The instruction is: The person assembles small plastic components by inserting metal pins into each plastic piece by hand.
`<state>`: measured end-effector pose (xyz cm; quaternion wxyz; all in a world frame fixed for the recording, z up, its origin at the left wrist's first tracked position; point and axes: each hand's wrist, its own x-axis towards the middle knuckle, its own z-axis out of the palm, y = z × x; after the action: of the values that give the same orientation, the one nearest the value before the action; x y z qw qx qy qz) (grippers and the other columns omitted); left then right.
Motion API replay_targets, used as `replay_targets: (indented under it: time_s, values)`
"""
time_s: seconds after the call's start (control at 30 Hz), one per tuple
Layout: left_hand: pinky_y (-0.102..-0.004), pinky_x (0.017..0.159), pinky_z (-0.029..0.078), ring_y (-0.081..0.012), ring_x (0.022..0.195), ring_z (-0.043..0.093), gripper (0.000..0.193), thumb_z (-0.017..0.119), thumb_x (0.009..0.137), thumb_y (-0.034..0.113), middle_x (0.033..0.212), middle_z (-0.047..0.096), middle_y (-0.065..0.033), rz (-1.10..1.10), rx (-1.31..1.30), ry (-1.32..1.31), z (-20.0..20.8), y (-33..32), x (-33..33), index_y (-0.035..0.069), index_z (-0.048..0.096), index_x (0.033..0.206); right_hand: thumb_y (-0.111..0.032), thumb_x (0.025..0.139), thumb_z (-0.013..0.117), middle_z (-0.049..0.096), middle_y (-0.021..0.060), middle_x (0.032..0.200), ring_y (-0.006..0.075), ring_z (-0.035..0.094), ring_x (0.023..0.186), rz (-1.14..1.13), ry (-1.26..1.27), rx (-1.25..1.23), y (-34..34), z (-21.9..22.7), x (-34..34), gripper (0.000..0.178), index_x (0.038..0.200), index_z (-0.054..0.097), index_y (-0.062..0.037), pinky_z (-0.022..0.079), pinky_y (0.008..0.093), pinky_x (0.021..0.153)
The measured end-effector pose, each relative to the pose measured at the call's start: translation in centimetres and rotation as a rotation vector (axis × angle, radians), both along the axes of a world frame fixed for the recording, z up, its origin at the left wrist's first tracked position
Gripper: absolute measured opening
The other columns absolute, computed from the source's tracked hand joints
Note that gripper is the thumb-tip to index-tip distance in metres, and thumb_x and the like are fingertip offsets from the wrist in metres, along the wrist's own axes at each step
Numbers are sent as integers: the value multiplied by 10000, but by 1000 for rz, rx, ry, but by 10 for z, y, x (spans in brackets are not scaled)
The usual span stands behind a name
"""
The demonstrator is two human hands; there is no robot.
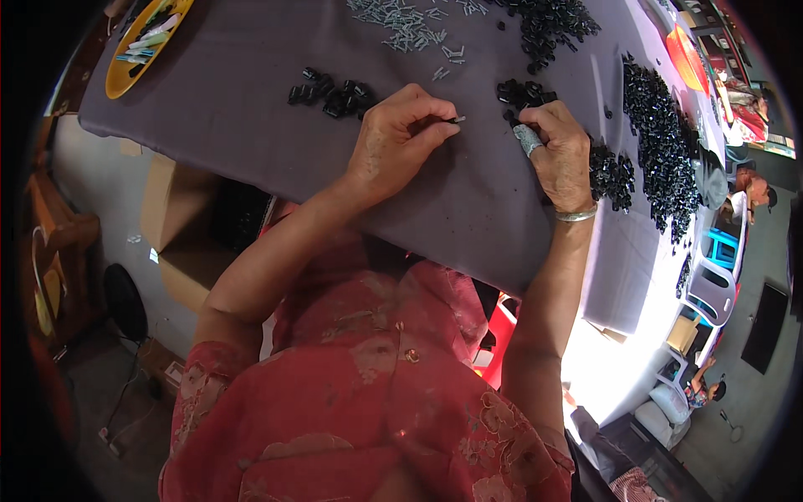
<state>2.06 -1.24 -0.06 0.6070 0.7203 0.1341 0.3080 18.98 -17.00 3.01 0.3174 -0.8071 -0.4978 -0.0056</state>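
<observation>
Grey cloth [481, 201]: spread beneath loose pins [410, 32] and black parts [559, 25].
Left hand [398, 138]: metal piece [459, 120] pinched above the cloth.
Right hand [560, 155]: curled at a black part [510, 119]; grip cannot be told.
Handling: metal piece best held steady, its tip exposed.

Setting: this was an informal hand-assembly workshop.
Bench [468, 192]: grey cloth [242, 109] carried loose heaps of black parts [661, 142] and small silvery pieces [410, 35].
Yellow tray [124, 82]: slender items [153, 40] lay in it.
Floor [117, 205]: an open cardboard box [171, 197] stood beside the bench.
Seating: pale plastic chairs [711, 291] and a blue stool [721, 248] stood at right.
Other people [696, 395]: shared the space farther off.
</observation>
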Motion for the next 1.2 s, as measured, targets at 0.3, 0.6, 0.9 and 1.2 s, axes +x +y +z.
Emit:
replay_targets:
  time_s: [0.3, 0.6, 0.9, 1.2]
  values:
    - [-240, 618, 441, -89, 667, 528, 116, 699, 803, 15, 794, 547, -18, 5, 38, 6, 1, 1, -1, 23, 682, 918, 89, 741, 677, 591, 51, 791, 127, 560, 630, -40, 109, 64, 2, 6, -4, 222, 939, 665, -12, 448, 253, 575]
    - [-243, 602, 436, -86, 649, 515, 108, 693, 806, 15, 784, 539, -17, 12, 31, 35, 5, -1, -1, 23, 679, 912, -23, 703, 613, 647, 144, 816, 356, 628, 741, -127, -331, -354, 22, 13, -14, 136, 833, 654, -27, 496, 434, 663]
    - [-239, 586, 431, -77, 630, 500, 99, 701, 811, 36, 763, 540, -18, -1, -25, 10, 4, -1, 0, 9, 671, 902, 12, 811, 554, 665, 45, 797, 165, 622, 667, -95, 355, 63, 11, 4, -9, 177, 939, 675, -2, 500, 281, 635]
    - [-194, 625, 422, -30, 691, 488, 125, 701, 841, 21, 831, 562, 18, -31, -19, 49, 1, 0, -1, 1, 664, 958, -98, 877, 661, 669, 100, 980, 102, 604, 750, 205, 969, 437, 32, 6, -33, 218, 1053, 661, 31, 510, 252, 655]
